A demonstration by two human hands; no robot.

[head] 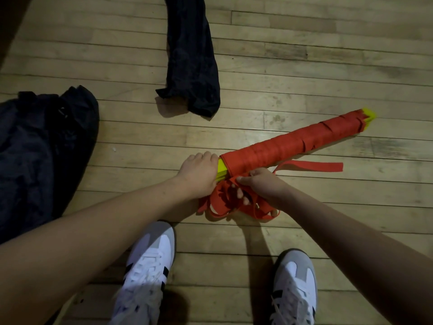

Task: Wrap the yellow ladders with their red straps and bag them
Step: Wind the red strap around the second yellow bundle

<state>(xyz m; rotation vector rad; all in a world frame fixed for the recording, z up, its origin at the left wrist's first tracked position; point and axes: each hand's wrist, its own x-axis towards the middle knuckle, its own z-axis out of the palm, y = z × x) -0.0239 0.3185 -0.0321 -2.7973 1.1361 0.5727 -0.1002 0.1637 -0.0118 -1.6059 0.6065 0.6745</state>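
Gripping the near yellow end of the ladder bundle (290,143), left hand (199,173) had fingers curled round it. Right hand (260,184) pinched loose red strap (234,202) beside it. Bundle lay on wood floor (304,55), mostly strap-wrapped. Black bag (192,62) lay apart, beyond it.

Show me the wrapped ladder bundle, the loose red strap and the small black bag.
wrapped ladder bundle (281,146), head view, mid red wrapping.
loose red strap (311,165), head view, flat free end.
small black bag (192,66), head view, middle of fabric.
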